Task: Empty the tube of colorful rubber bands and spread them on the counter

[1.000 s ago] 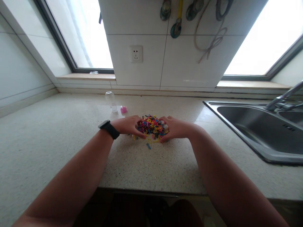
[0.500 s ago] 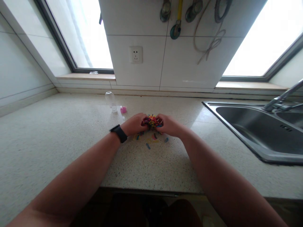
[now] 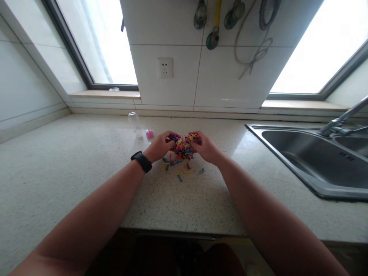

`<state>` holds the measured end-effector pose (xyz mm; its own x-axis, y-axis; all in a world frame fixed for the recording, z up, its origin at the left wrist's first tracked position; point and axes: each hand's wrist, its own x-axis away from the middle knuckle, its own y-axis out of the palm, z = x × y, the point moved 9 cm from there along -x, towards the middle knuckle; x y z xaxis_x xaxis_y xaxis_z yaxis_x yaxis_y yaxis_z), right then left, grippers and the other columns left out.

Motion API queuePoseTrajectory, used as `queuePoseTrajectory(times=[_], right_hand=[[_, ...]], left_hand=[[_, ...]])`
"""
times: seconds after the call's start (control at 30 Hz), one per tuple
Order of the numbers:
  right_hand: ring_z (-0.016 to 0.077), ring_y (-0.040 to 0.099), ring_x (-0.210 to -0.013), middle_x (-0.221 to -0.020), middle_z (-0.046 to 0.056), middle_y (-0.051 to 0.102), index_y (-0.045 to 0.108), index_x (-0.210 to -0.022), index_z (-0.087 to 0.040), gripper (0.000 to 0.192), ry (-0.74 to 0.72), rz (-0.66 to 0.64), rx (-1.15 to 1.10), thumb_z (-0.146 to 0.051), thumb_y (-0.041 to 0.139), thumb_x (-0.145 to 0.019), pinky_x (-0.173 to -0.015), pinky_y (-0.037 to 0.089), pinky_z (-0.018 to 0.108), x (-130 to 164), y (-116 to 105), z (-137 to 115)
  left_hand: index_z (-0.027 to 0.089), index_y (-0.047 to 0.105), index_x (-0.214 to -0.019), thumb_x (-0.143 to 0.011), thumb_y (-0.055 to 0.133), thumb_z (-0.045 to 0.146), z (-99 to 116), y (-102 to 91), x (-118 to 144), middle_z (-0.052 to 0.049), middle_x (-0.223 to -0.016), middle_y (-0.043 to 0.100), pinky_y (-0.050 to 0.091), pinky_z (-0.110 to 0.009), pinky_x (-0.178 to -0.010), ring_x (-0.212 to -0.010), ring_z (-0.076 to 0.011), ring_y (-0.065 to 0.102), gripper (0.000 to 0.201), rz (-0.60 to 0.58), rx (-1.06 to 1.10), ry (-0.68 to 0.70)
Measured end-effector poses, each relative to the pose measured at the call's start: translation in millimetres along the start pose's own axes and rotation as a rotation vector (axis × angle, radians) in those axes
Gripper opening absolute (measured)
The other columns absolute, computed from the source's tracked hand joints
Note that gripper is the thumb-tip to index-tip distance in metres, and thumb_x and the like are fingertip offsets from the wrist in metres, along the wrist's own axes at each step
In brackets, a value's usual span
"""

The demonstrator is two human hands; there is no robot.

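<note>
Speckled desk (image 3: pixel 86 165) with a clear bottle (image 3: pixel 134 123) and pink cap (image 3: pixel 150 133) at far left, a steel sink (image 3: pixel 313 161) at right, and a wall socket (image 3: pixel 165 68) beyond. Left hand (image 3: pixel 159 147) and right hand (image 3: pixel 206 147) close their fingers around a clump of coloured bands (image 3: pixel 182 145), held just above the desk at centre; loose bands (image 3: pixel 184 171) lie beneath. The hands hide the clump's sides; single pieces are too small to identify. Half a second earlier the clump sat lower, pressed tighter.

Counter (image 3: pixel 71 161) open left; bottle (image 3: pixel 134 123), pink cap (image 3: pixel 150 133) behind-left; sink (image 3: pixel 316 161) right.
</note>
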<state>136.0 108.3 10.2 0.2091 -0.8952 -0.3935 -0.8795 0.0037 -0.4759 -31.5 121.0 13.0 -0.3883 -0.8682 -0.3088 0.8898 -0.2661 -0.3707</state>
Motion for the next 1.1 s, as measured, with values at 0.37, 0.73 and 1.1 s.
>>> queuePoseTrajectory(times=[0.37,0.73,1.1], right_hand=[[0.0160,0.063,-0.090,-0.107,0.007,0.067,0.060,-0.118,-0.016,0.034,-0.043,-0.069,0.111,-0.023,0.058,-0.084,-0.080,0.051,0.031,5.2,3.1,-15.8],[0.0290,0.054,-0.116,-0.125,0.012,0.061,0.055,-0.132,-0.017,0.064,-0.136,-0.245,0.615,-0.051,0.066,-0.079,-0.102,0.038,0.042,16.7,12.3,-21.6],[0.0245,0.061,-0.095,-0.106,0.010,0.066,0.065,-0.114,-0.019,0.048,-0.081,-0.278,0.646,-0.047,0.066,-0.076,-0.080,0.042,0.031,15.9,23.2,-23.6]], left_hand=[[0.013,0.064,-0.111,-0.078,0.051,0.009,25.3,-0.8,6.4,-0.008,-0.106,0.066,0.052,-0.030,-0.084,-0.092,-0.0154,0.062,0.035,-0.042,-0.453,0.209],[0.013,0.054,-0.132,-0.075,0.062,0.024,24.4,18.5,15.0,-0.011,-0.122,0.060,0.041,-0.038,-0.102,-0.112,-0.0239,0.055,0.058,-0.309,-0.632,0.268],[0.013,0.062,-0.114,-0.080,0.059,0.033,16.2,33.6,13.6,-0.012,-0.104,0.064,0.045,-0.035,-0.087,-0.096,-0.0241,0.059,0.039,-0.306,-0.762,0.233]])
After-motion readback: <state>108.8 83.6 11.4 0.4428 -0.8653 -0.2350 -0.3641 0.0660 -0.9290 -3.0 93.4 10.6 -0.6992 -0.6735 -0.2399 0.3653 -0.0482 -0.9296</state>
